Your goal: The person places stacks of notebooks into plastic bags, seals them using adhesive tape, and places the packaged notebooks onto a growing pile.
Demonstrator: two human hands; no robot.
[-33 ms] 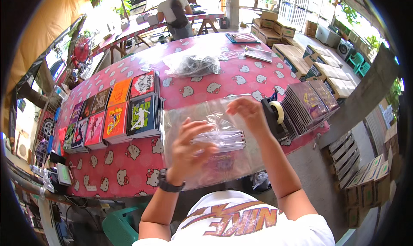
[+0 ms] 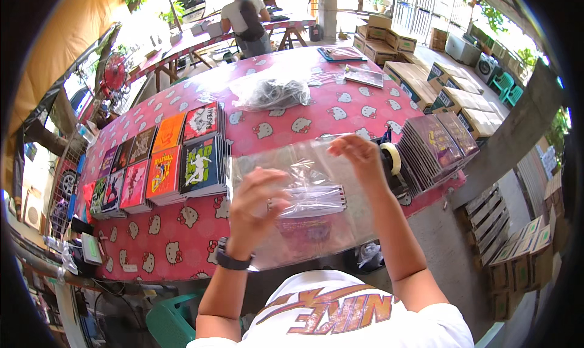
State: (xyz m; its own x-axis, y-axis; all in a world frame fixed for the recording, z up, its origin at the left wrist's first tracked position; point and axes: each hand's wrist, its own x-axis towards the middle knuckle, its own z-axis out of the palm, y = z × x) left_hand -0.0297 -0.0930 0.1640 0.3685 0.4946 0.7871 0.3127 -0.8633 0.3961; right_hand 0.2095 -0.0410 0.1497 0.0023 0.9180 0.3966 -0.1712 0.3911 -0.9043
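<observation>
A stack of spiral-bound notebooks [image 2: 313, 202] with white page edges lies under or inside a large clear plastic sheet or bag [image 2: 316, 244] in front of me. A purple cover shows through the plastic at the near side. My left hand [image 2: 257, 202], slightly blurred, hovers over the plastic's left part, fingers apart and nothing held. Over the far right part is my right hand [image 2: 356, 156], its fingers bent and loosely apart with nothing visible in them. Just right of it stands a black tape dispenser [image 2: 392, 165] with a pale roll.
Rows of colourful notebooks [image 2: 164, 168] stand to the left on the pink patterned table [image 2: 243, 129]. Purple notebooks [image 2: 432, 144] are stacked at right. A crumpled plastic bag [image 2: 274, 92] lies farther back. Beyond are cardboard boxes [image 2: 413, 83] and a person [image 2: 246, 19] at another table.
My left hand has shifted a little left and its fingers have drawn back. My right hand has moved slightly right and up. The notebook stack stays in place.
</observation>
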